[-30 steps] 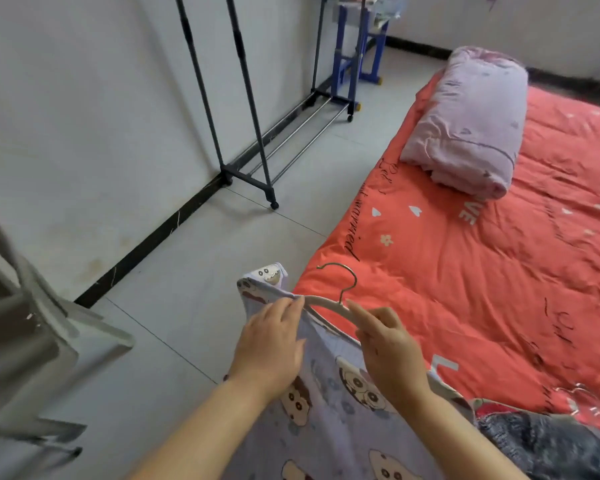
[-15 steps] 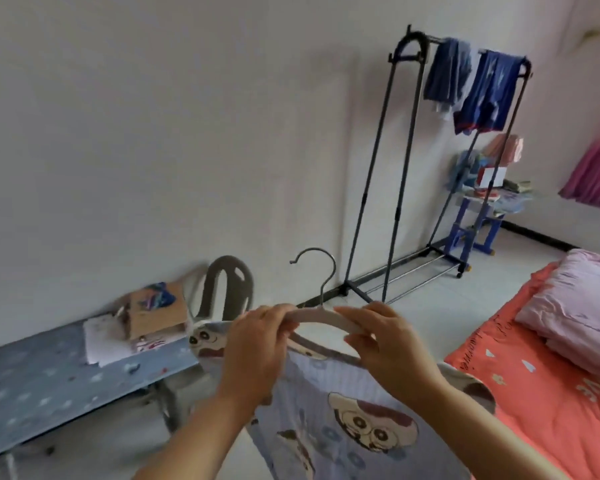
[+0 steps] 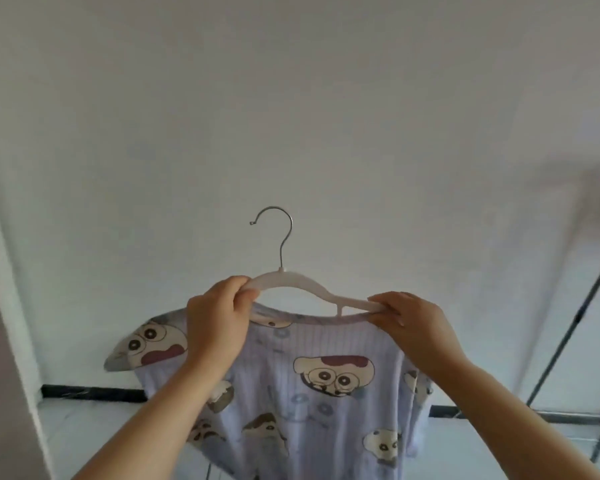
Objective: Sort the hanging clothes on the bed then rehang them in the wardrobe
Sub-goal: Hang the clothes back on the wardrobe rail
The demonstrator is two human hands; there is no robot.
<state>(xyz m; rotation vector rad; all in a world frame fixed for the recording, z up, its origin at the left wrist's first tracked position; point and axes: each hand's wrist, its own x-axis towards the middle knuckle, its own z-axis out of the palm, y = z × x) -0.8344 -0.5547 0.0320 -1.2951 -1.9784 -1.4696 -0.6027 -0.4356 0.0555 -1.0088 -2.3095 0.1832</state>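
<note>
Before the wall (image 3: 291, 98), left hand (image 3: 215, 323) and right hand (image 3: 413, 323) each clamp a grip on the hanger (image 3: 291, 280) bearing a cartoon-print shirt (image 3: 291, 393)

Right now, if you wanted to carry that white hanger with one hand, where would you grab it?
Probably at the raised middle of the white plastic hanger, just under its curved metal hook, coming from the near side. That part is bare; the lilac cartoon-print shirt covers the ends, and the left hand and right hand grip the arms on either side.
</note>
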